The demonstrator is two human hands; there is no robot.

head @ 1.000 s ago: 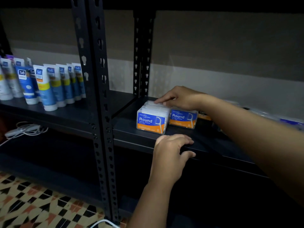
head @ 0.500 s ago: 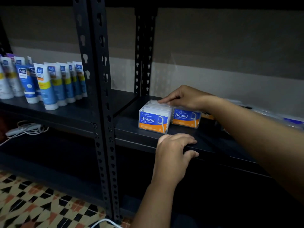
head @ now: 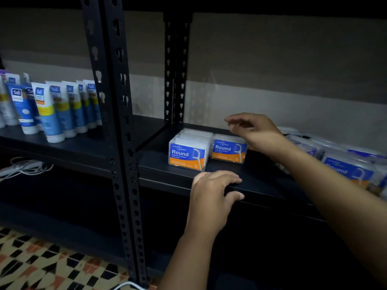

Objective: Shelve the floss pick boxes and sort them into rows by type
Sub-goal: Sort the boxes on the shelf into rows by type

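On the dark shelf (head: 261,181), head view: two rows of Round floss boxes (head: 187,154) run front-to-back, just left of and below the empty, loosely spread right hand (head: 254,130), the nearer hand; left hand (head: 211,193) grips the shelf edge; unsorted boxes (head: 347,170) lie rightward.

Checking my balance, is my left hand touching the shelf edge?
Touching: the head view shows the left hand gripping the shelf edge, fingers on top, thumb below.
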